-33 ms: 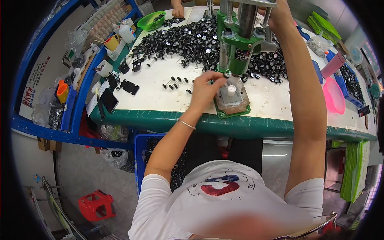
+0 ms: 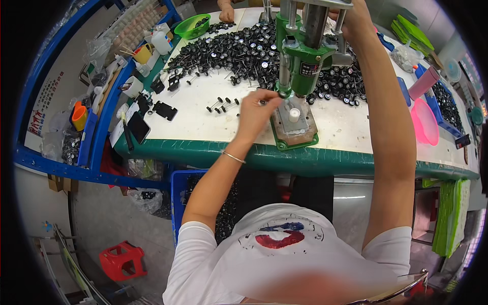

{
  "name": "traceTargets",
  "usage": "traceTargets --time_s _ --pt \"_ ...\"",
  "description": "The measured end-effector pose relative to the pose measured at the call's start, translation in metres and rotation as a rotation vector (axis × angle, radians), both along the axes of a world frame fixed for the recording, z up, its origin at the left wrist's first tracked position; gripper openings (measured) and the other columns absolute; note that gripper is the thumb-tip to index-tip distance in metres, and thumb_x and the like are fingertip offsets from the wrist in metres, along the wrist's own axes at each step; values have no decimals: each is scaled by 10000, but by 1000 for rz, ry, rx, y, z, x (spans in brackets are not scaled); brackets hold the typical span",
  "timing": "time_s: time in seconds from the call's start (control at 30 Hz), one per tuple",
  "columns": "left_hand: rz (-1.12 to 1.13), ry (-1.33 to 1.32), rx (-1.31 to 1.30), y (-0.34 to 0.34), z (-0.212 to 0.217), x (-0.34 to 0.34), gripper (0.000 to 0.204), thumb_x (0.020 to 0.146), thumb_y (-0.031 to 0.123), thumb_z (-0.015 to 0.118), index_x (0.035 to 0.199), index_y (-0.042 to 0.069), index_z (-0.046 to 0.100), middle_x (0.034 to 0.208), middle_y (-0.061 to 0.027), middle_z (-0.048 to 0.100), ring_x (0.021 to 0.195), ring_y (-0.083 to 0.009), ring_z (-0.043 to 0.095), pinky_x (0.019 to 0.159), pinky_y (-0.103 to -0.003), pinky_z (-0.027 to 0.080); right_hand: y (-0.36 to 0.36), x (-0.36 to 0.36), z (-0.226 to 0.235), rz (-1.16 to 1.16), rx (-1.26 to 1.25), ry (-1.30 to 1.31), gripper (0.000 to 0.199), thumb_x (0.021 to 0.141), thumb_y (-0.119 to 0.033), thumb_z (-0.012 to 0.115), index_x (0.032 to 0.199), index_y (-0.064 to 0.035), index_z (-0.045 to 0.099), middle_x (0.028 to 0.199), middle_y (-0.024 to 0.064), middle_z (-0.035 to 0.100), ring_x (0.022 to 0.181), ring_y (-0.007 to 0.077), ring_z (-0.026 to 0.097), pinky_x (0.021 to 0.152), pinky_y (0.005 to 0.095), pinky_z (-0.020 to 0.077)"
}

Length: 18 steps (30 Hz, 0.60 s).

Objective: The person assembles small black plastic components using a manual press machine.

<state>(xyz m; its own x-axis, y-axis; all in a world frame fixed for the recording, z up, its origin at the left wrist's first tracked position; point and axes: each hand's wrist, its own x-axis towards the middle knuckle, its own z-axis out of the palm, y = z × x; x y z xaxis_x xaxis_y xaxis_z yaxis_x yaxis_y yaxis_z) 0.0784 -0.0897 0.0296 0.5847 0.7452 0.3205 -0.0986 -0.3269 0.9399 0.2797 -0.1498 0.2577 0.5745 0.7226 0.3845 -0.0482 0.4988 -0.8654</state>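
Note:
A green hand press [image 2: 307,68] stands on the white table [image 2: 193,127]. On its base plate [image 2: 295,138] sits a small white round fixture [image 2: 294,115]. My left hand [image 2: 255,116] is just left of the plate, thumb and fingers pinched near the press column. A small dark piece shows at these fingers, too small to name. My right hand [image 2: 354,21] is up at the head of the press, fingers curled and partly hidden behind it; what they grip does not show. A few black wheels on axles [image 2: 223,105] lie left of my left hand.
A wide pile of black wheels with axles [image 2: 229,51] spreads behind the press. Another person's hand [image 2: 226,14] is at the far edge, near a green bowl [image 2: 192,28]. A phone [image 2: 138,127] lies left; a pink bowl [image 2: 426,122] and pink bottle [image 2: 424,83] stand right.
My left hand has shifted a little to the left, away from the press's base plate. My right hand stays at the head of the press, almost unmoved.

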Motion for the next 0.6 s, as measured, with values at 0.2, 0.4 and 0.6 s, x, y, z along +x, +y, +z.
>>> traceTargets --time_s 0.2,0.4,0.6 --pt "252 597 502 49 1 -50 141 710 214 740 750 78 733 671 -88 666 709 -256 622 783 -383 449 -28 51 -68 -465 -77 -795 329 954 -324 521 1120 -61 628 1007 53 643 951 126 599 821 277 478" --pt "311 707 747 43 10 -40 161 720 194 737 867 128 734 912 -39 660 918 -234 566 912 -387 358 -80 62 -159 -309 -546 -421 229 894 -272 648 1018 -84 693 725 -6 631 565 70 536 509 245 428" --pt "190 690 806 40 -10 -5 146 733 160 710 870 123 743 883 -35 672 920 -231 564 909 -380 364 -95 44 -241 -352 -736 -882 222 825 -212 682 1009 -89 673 957 79 610 803 243 613 739 349 500"
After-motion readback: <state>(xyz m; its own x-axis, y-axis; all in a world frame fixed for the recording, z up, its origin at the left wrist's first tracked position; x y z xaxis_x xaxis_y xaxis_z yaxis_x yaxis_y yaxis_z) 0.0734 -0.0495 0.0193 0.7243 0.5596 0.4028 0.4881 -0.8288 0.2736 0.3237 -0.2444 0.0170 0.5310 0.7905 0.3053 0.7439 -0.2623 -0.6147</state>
